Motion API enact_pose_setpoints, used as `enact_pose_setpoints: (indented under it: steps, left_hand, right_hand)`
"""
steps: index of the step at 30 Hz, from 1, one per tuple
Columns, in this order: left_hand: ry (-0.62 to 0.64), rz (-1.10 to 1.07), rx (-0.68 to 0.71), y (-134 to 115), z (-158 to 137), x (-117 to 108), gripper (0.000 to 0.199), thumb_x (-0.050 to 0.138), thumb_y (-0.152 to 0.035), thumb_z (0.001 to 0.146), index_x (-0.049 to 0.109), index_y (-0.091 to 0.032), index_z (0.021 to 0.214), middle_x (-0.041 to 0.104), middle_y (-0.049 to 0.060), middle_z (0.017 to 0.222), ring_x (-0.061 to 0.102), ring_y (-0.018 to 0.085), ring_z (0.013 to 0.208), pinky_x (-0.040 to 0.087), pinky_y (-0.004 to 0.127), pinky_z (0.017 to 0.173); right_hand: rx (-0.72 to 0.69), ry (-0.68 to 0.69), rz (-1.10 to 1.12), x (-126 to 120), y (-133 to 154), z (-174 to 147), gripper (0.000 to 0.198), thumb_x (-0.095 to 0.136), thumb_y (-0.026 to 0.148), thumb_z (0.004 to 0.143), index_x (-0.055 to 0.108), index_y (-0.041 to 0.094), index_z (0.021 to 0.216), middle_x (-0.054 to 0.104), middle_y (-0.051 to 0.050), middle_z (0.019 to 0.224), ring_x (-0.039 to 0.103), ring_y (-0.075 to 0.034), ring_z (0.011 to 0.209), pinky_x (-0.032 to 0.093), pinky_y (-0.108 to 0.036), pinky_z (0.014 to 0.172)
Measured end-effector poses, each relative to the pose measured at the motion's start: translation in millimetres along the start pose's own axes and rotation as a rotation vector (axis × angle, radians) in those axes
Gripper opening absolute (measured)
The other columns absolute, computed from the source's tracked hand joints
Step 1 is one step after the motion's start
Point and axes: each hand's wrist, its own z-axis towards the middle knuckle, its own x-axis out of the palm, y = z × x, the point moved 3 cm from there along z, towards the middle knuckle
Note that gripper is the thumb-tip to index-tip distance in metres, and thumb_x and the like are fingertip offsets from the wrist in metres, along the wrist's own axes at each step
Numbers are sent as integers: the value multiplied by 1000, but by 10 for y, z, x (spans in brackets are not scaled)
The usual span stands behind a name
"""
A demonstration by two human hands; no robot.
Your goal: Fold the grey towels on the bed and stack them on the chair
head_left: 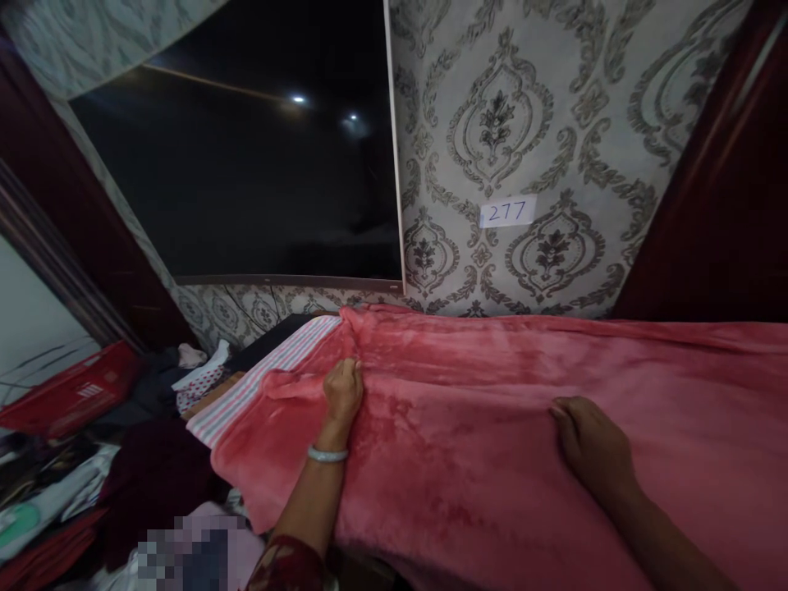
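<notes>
A plush coral-pink blanket (468,460) is spread over a long surface by the wall, with folds along its far side and its near edge hanging down. My left hand (343,390), with a pale bangle at the wrist, is closed on the blanket left of centre. Farther right, my right hand (591,439) pinches the blanket, fingers curled and thumb tucked in. Under the blanket's left end a striped cloth (271,377) in pink, white and grey shows.
A large dark television (258,148) hangs on the patterned wall (431,107), which bears a paper label (508,212) reading 277. At the lower left lie a red bag (74,390), a dark maroon cloth (153,472) and other piled clothes. Dark wooden trim frames both sides.
</notes>
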Motion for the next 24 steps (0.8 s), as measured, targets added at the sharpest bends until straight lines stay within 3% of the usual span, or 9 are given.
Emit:
enact_pose_setpoints:
  steps: [5, 9, 13, 17, 24]
  left_hand:
    - [99, 22, 0, -36, 9, 23, 35, 37, -29, 103, 59, -20, 77, 60, 4, 69, 57, 18, 65, 38, 29, 64]
    - [277, 38, 5, -128, -10, -1, 36, 36, -31, 104, 61, -19, 80, 63, 7, 77, 60, 20, 75, 41, 31, 72]
    - [482, 49, 107, -139, -38, -117, 35, 37, -33, 104, 66, -17, 92, 68, 10, 91, 62, 24, 91, 45, 36, 85]
    - [655, 42, 150, 94, -47, -318, 34, 36, -30, 103, 68, -20, 104, 70, 10, 103, 61, 26, 104, 45, 42, 94]
    - [776, 31, 153, 669, -50, -625, 27, 46, -24, 99, 66, -19, 115, 69, 11, 118, 61, 24, 112, 42, 41, 102]
  right_hand:
    - [42, 66, 10, 4, -2, 15, 32, 38, 38, 101, 62, 23, 86, 69, -7, 81, 66, -22, 74, 51, -33, 68]
    - [74, 98, 21, -54, -1, 12, 33, 39, 40, 99, 62, 23, 85, 70, -8, 81, 67, -23, 74, 51, -34, 66]
    - [102, 147, 38, -72, -32, -14, 31, 41, 44, 97, 62, 25, 85, 72, -9, 84, 68, -27, 77, 51, -37, 64]
    - [153, 175, 80, -65, -61, -34, 31, 40, 49, 96, 60, 28, 82, 72, -11, 85, 69, -33, 80, 51, -44, 61]
    - [191, 230, 90, -55, -63, -51, 35, 37, 52, 97, 59, 30, 82, 72, -13, 88, 69, -37, 85, 50, -49, 62]
